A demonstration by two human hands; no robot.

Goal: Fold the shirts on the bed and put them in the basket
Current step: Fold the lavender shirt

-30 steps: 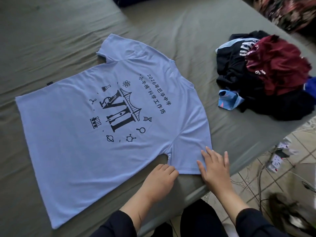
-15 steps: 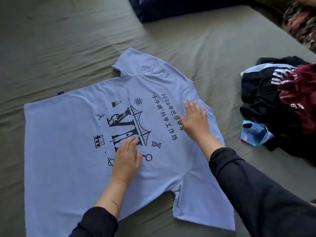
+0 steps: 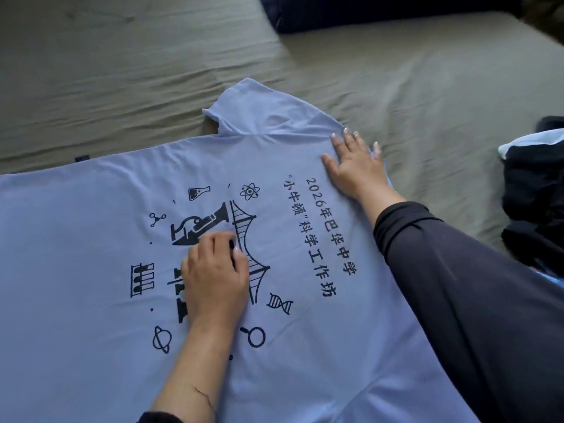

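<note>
While the blue shirt (image 3: 91, 239) lies flat, right fingers (image 3: 346, 138) press spread; left fingers (image 3: 219, 242) curl, pinching its print.

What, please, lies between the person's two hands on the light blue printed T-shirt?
In the head view, between the left hand and right hand lies only light blue printed T-shirt fabric with black Chinese lettering.

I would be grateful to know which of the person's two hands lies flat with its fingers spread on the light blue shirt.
The right hand, flat near the light blue printed shirt's collar edge; the left hand has curled fingers on the print.
</note>
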